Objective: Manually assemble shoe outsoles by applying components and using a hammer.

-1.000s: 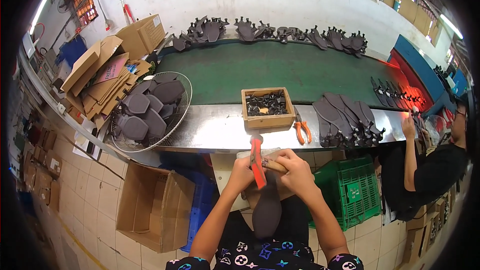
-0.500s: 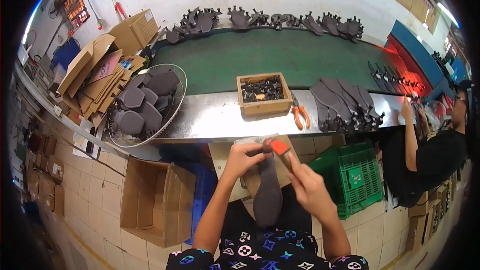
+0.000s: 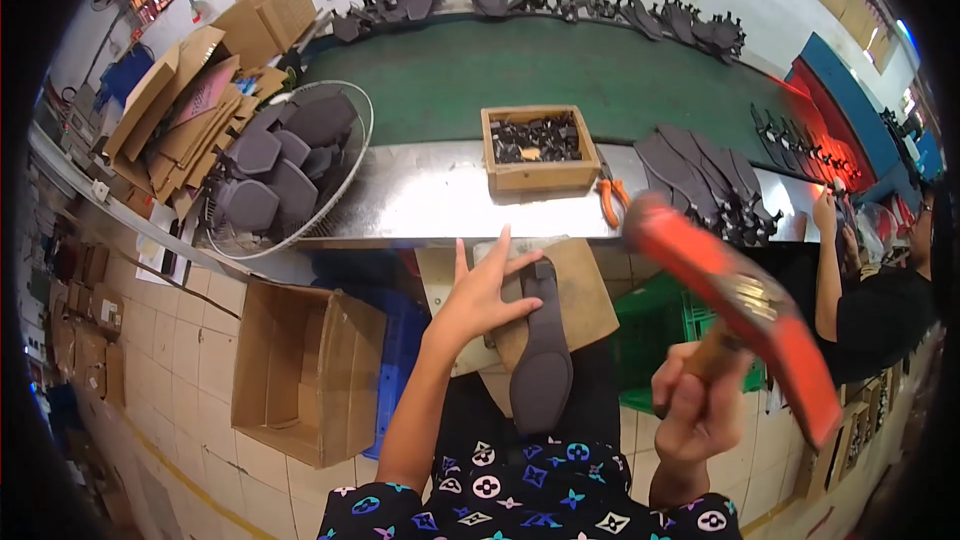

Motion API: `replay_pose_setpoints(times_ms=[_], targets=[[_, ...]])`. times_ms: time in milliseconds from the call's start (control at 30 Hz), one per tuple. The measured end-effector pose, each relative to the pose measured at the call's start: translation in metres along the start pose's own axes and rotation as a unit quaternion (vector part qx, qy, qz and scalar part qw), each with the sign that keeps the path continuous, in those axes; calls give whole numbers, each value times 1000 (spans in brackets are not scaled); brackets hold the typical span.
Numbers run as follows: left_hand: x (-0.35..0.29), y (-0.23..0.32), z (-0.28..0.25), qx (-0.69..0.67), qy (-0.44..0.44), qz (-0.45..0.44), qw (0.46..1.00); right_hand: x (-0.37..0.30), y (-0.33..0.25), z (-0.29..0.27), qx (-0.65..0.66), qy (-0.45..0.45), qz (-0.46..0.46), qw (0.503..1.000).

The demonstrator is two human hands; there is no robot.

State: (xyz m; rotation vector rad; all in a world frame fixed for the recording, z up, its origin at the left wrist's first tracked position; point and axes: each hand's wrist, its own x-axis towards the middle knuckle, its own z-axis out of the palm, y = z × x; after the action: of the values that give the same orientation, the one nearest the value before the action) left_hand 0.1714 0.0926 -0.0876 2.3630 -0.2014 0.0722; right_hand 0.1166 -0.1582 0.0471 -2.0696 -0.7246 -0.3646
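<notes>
A dark grey shoe sole (image 3: 542,375) lies lengthwise in front of me, its narrow end on a worn tan board (image 3: 585,305) and its broad end over my lap. My left hand (image 3: 485,295) is open with fingers spread. Its thumb and one fingertip reach the edge of the narrow end, where a small dark piece (image 3: 542,268) sits. Raised at the right, my right hand (image 3: 700,405) is shut round the wooden handle of a hammer (image 3: 740,305). The orange-red hammer head is close to the camera and slightly blurred.
Behind the board, a metal ledge (image 3: 420,195) carries a wooden box (image 3: 540,177) of small black parts, orange-handled pliers (image 3: 612,202) and stacked soles (image 3: 690,175). A wire basket (image 3: 371,125) of soles stands left, above a carton (image 3: 290,370). A green crate (image 3: 640,350) and another person (image 3: 880,315) are right.
My right hand has lifted the hammer up and right, away from the sole's narrow end. My left hand's fingers have opened from a pinch there and spread.
</notes>
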Motion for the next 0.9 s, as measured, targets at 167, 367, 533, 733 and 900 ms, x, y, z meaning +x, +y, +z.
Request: replay_pose_setpoints(times_ms=[167, 367, 533, 733, 900], targets=[[4, 5, -6, 75, 0, -6, 997, -11, 47, 37, 21, -55, -1, 998], [-23, 18, 12, -61, 102, 123, 985, 3, 44, 13, -3, 2, 8, 1000], [-96, 111, -17, -349, -37, 26, 936, -3, 84, 41, -179, -148, -75, 970], [-125, 132, -20, -574, -165, -123, 793, 13, 61, 20, 89, -298, -162, 936], [-126, 128, -20, -589, -268, -57, 761, 16, 38, 3, 341, -422, -148, 827]])
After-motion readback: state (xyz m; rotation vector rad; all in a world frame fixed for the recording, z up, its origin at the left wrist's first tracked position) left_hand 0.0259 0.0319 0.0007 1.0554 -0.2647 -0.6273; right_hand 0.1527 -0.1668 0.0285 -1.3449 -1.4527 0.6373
